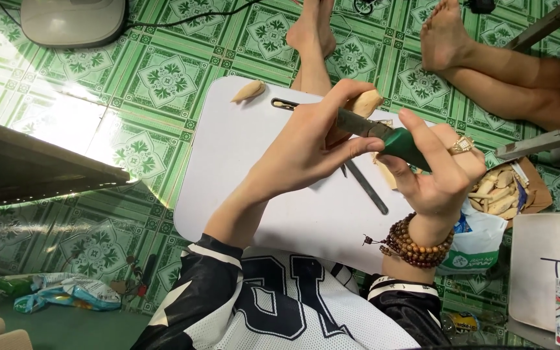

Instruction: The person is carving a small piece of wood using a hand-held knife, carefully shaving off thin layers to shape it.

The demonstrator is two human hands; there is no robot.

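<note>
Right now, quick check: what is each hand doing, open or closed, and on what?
Left hand: closed on a small pale wooden piece, steadying the file's metal shaft.
Right hand: closed on the green-handled file.

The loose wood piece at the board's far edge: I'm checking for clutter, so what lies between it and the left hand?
In the head view, only bare white board lies between the wood piece and the left hand.

Both hands raised close together; left hand (pixel 312 139) and right hand (pixel 439 172) curled, gripping.
</note>
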